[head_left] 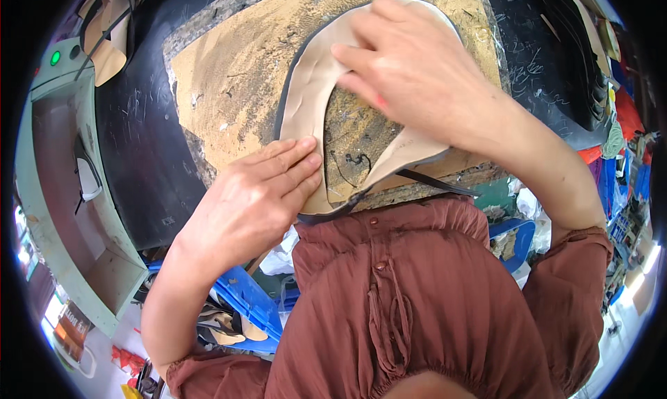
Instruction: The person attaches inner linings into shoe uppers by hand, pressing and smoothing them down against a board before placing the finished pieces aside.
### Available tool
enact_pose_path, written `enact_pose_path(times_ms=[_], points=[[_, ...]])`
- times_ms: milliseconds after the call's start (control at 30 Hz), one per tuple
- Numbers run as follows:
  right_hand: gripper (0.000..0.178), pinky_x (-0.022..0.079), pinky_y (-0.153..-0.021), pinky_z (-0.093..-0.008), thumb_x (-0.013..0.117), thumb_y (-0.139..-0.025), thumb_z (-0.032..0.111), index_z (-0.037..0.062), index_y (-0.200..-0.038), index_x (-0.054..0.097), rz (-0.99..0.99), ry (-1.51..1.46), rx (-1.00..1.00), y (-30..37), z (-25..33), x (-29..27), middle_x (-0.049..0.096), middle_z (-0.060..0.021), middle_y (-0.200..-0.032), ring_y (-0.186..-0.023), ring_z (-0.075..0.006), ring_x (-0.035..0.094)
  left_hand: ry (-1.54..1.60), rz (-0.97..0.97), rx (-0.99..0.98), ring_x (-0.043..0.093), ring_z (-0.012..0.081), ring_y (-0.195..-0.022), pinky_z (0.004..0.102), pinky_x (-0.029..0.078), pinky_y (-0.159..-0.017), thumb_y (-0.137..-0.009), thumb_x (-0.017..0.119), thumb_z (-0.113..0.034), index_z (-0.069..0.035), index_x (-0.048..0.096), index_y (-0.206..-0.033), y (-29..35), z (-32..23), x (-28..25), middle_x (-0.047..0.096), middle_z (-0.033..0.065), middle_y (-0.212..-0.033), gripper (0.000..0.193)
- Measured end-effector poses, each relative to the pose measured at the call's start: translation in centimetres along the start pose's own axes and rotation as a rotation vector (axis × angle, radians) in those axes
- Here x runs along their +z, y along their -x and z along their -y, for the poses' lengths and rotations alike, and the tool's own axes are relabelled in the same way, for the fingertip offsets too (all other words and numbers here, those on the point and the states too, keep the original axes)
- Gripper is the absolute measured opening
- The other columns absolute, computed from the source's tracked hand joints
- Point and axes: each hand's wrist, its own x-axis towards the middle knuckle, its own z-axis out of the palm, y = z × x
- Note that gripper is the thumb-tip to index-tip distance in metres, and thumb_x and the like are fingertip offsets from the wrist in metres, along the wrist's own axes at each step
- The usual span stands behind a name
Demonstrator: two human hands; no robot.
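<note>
A curved shoe upper piece [307, 97] with a beige lining and a black edge lies lining-up on a worn tan board. It bends round in a loop, its lower ends near my body. My left hand [260, 187] rests on its lower left part, fingers stretched out flat and side by side. Over the upper right part is my right hand [417, 72], slightly blurred, its fingers bent and apart against the lining. Under this hand, part of the piece is hidden. A black strap [438, 182] sticks out from the lower end toward the right.
The scuffed tan board [236, 72] lies on a black work surface [135, 142]. A pale green metal trough [59, 190] with a lit green button stands at the left. Dark stacked pieces [573, 59] lie far right. Blue bins [246, 302] are below the table edge.
</note>
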Motion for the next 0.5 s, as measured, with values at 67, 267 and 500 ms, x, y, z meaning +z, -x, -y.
enact_pose_path(times_ms=[67, 267, 500], points=[[0.035, 0.053, -0.081, -0.0390, 0.072, -0.083, 0.037, 0.0050, -0.096, 0.066, 0.022, -0.148, 0.080, -1.0, 1.3, 0.7, 0.067, -0.0122, -0.090, -0.096, -0.0281, 0.064, 0.003, -0.026, -0.010, 0.062, 0.0297, -0.121, 0.0419, 0.049, -0.105, -0.063, 0.065, 0.001, 0.000, 0.071, -0.106, 0.1, 0.3, 0.0, 0.069, 0.0137, -0.118, 0.044], [0.045, 0.056, -0.073, -0.0442, 0.078, -0.075, 0.041, 0.0004, -0.090, 0.065, 0.059, -0.296, 0.251, -1.7, 1.8, 0.7, 0.069, -0.0192, -0.084, -0.085, -0.0357, 0.069, 0.414, -0.301, -0.054, 0.070, 0.0229, -0.105, 0.0419, 0.053, -0.098, -0.059, 0.065, 0.008, -0.003, 0.071, -0.083, 1.9, 0.4, 2.2, 0.074, 0.0079, -0.100, 0.028], [0.031, 0.054, -0.066, -0.0474, 0.071, -0.084, 0.031, 0.0007, -0.079, 0.067, 0.062, -0.287, 0.247, -3.6, 0.5, 1.1, 0.065, -0.0213, -0.069, -0.074, -0.0389, 0.069, 0.619, -0.454, -0.195, 0.072, 0.0230, -0.100, 0.0426, 0.053, -0.096, -0.061, 0.061, 0.013, -0.003, 0.073, -0.082, 1.9, -0.7, 5.3, 0.075, 0.0074, -0.091, 0.029]])
